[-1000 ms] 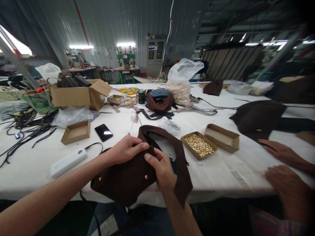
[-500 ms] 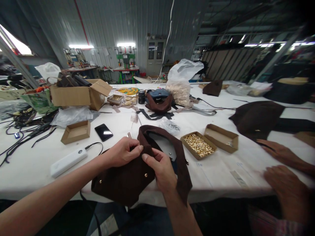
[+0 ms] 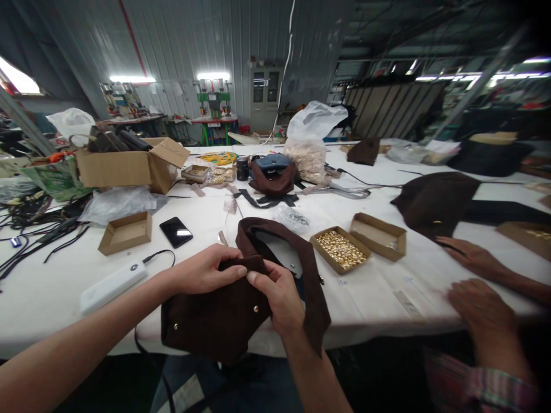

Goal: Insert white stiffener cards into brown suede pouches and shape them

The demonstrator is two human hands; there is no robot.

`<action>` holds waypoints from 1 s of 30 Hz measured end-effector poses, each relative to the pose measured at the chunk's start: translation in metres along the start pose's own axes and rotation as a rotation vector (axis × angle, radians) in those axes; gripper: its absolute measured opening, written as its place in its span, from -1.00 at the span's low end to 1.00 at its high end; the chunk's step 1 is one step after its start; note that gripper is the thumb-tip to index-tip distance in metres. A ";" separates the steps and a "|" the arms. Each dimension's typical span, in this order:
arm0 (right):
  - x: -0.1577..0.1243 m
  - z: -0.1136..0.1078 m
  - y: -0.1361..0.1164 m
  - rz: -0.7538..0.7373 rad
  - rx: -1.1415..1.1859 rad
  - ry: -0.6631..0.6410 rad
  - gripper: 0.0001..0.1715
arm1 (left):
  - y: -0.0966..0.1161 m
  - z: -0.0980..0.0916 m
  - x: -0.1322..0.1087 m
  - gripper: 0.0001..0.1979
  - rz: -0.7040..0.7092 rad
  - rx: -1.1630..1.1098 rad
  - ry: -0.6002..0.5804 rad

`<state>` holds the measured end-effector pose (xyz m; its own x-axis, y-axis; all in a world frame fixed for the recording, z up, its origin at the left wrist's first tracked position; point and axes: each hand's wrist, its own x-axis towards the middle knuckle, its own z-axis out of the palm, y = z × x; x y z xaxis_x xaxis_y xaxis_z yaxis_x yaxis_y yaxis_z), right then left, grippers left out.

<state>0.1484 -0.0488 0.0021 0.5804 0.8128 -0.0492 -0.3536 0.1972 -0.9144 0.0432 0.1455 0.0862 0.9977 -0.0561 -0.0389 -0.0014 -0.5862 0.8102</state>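
Observation:
A dark brown suede bag piece (image 3: 215, 321) with small gold studs lies at the table's near edge, partly hanging over it. My left hand (image 3: 202, 272) pinches its upper edge, fingers closed on the fabric. My right hand (image 3: 278, 295) grips the same edge from the right, thumb pressed on the suede close to a stud. A curved brown strap part (image 3: 301, 258) loops behind my hands. An open cardboard box of gold rivets (image 3: 341, 250) sits just right of the bag.
A second small box (image 3: 379, 235), a phone (image 3: 175, 232), a white power bank (image 3: 112, 285) with cable and an empty tray (image 3: 124, 232) lie around. Another person's hands (image 3: 477, 287) rest at right by a brown bag (image 3: 434, 201). Cables (image 3: 30, 223) are left.
My two hands have drawn closer together on the bag's upper edge, and the view has shifted slightly. The other person's hands have moved a little at right.

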 end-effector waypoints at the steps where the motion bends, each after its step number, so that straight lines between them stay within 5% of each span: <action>1: 0.000 0.000 0.000 -0.006 -0.002 0.000 -0.51 | 0.002 0.000 0.000 -0.59 -0.008 0.016 0.005; 18: -0.013 -0.012 -0.005 -0.077 0.000 -0.034 -0.51 | 0.014 0.018 0.005 -0.88 -0.108 0.000 0.081; 30: -0.009 -0.016 0.005 -0.092 0.093 -0.077 -0.54 | 0.023 0.018 0.012 -0.88 -0.189 0.032 0.090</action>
<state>0.1529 -0.0642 -0.0084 0.5564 0.8282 0.0671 -0.3702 0.3194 -0.8723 0.0541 0.1165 0.0939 0.9825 0.1287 -0.1349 0.1856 -0.6049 0.7744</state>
